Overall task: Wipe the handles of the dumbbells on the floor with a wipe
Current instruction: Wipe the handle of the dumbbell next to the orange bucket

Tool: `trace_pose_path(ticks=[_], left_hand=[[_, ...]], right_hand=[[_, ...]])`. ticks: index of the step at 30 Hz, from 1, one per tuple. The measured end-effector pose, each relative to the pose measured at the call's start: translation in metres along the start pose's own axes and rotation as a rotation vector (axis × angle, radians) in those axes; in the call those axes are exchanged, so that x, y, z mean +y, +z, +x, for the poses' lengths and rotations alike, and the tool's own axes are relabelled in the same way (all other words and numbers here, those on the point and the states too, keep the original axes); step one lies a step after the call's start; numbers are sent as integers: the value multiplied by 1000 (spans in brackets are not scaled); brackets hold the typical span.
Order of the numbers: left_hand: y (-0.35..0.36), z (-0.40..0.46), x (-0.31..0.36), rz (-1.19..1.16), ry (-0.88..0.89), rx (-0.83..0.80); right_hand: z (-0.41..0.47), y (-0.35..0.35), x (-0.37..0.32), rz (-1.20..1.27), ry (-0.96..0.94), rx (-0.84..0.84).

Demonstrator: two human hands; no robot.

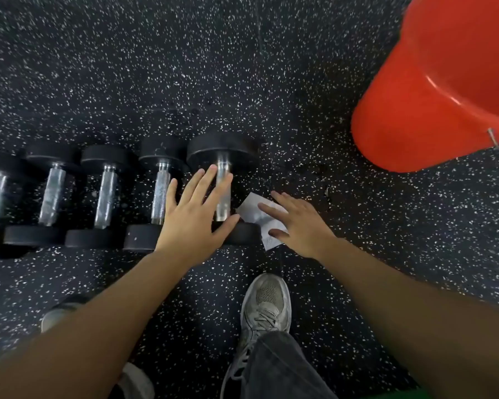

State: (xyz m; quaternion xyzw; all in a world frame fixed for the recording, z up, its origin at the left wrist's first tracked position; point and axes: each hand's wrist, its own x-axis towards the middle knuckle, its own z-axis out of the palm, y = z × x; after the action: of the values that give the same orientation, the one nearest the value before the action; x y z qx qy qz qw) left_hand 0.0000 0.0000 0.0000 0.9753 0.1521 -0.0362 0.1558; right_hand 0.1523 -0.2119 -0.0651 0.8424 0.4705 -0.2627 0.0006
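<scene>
Wipe (257,216) on floor under spread right hand (297,226); left hand (192,214) spread over dumbbell (223,191).

The floor (271,67) is seen in black, flecked all over with white specks. The dumbbells (162,194) are shown with black heads and silver handles. The wipe (252,210) is white, the bucket (444,90) bright orange-red, the shoe (267,303) grey, the trouser leg (277,370) dark grey.
</scene>
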Motion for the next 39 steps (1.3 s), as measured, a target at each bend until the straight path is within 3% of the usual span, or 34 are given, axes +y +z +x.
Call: trace_pose_path(ticks=[17, 25, 30, 35, 39], left_hand=[[15, -4, -5, -79, -65, 104], [7, -8, -8, -91, -95, 133], [6, -14, -14, -148, -142, 150], [11, -16, -19, -212, -224, 161], [18, -18, -21, -265, -286, 185]], right_hand=[[25, 44, 11, 138, 16, 251], [32, -3, -6, 308, 44, 510], [47, -43, -39, 495, 28, 576], [70, -50, -57, 589, -22, 554], [81, -35, -52, 571, -95, 297]])
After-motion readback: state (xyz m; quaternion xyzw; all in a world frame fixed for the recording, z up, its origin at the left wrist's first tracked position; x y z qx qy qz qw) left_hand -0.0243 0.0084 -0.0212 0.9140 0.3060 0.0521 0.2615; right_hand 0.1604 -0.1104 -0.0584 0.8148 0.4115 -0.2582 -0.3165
